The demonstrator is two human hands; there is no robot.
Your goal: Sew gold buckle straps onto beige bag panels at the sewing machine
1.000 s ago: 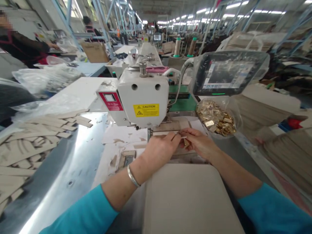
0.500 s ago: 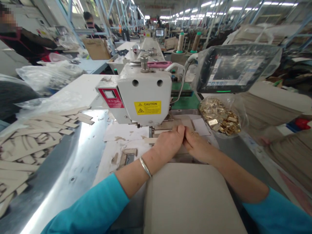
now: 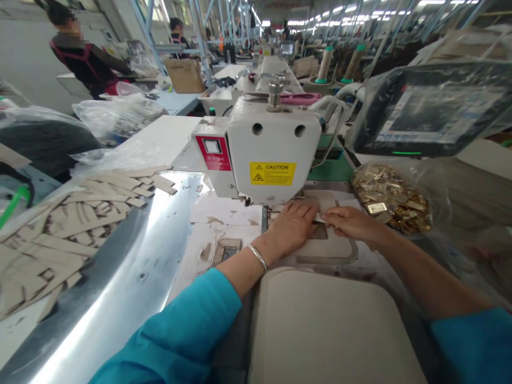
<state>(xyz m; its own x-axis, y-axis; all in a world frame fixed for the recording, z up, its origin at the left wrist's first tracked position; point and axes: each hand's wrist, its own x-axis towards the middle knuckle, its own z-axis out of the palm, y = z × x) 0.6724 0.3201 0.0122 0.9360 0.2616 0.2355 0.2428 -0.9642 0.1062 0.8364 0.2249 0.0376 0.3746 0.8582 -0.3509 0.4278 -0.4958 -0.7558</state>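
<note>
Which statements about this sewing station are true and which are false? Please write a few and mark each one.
1. The left hand and right hand are close together below the sewing machine head. True.
2. The bag of gold metal parts lies left of the machine. False: it lies to its right, near the right hand.
3. A silver bangle is on the left wrist. True.
4. The caution label is red. False: it is yellow.
5. Beige strips are piled at the left. True.
</note>
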